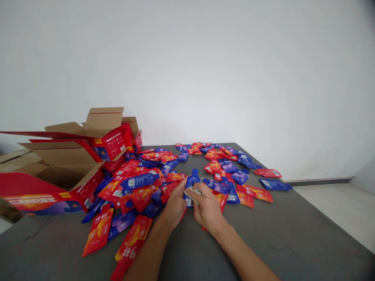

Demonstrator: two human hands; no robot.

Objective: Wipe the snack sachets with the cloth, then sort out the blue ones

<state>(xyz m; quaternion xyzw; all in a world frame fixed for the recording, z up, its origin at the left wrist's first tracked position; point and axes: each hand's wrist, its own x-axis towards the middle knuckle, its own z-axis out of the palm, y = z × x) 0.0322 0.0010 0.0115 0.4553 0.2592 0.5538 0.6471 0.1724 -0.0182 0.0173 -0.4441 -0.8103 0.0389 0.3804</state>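
Head view: the left hand [175,207] has its grip closed around a blue pouch [192,179] above the tabletop [263,234], between loose heaps of pouches [140,182]. The right hand [208,208] clasps a pale wad [192,196] over that pouch.

Grey table [263,234]: red pouches [98,232], blue pouches [275,185], open cartons [68,196].

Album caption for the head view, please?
Left grip holds a blue pouch, right grip a small pale item over it, amid red and blue pouches near open red cartons.
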